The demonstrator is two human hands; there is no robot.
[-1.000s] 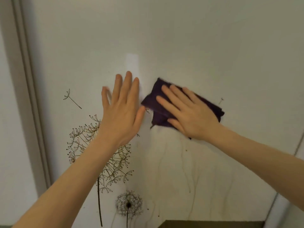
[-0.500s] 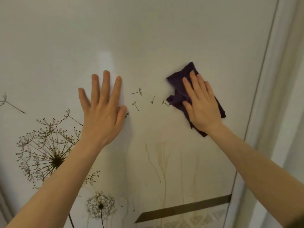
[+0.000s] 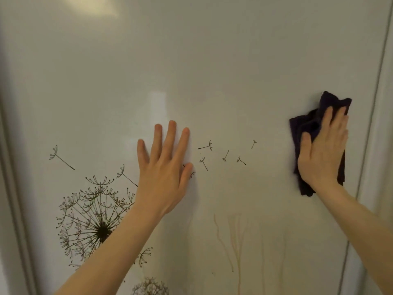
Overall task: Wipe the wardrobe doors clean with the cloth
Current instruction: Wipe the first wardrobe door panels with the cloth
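Observation:
A glossy white wardrobe door [image 3: 234,71] printed with black dandelions fills the view. My right hand [image 3: 323,152] presses a dark purple cloth [image 3: 304,124] flat against the door near its right edge, fingers straight and pointing up. The crumpled cloth shows above, left of and below the hand. My left hand [image 3: 163,171] lies flat on the door near the middle, fingers spread, holding nothing.
The door's right edge and frame [image 3: 374,116] run just right of the cloth. A grey frame strip [image 3: 10,188] borders the left side. Faint yellowish streaks [image 3: 236,237] mark the lower door between my arms.
My right hand has slid the cloth rightward across the door, from beside my left hand to near the right edge. The left hand stays flat on the door.

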